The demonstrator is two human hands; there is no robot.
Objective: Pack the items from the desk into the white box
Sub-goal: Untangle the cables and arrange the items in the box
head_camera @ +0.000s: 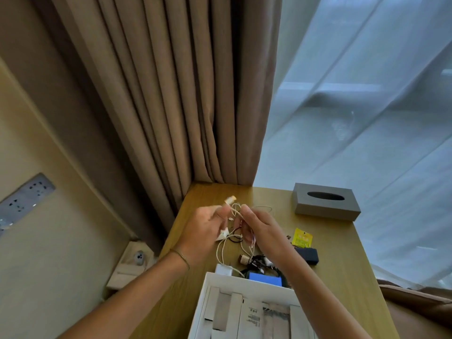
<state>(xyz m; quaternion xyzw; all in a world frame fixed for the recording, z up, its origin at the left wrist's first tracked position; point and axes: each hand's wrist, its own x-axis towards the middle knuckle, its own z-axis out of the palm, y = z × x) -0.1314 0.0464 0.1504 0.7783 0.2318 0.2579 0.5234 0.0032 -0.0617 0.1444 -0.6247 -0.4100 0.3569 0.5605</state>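
Closest, at 6 o'clock, one white box [215,285] sits open on the worktop [342,272]. Just past it lie one blue pack [264,278], one dark blue block [308,255] and one yellow packet [302,237]. Above them, two hands pinch one tangle of white cables [234,211]: left hand [204,231], right hand [263,231]. One grey tissue box [326,204] stands at 2 o'clock.
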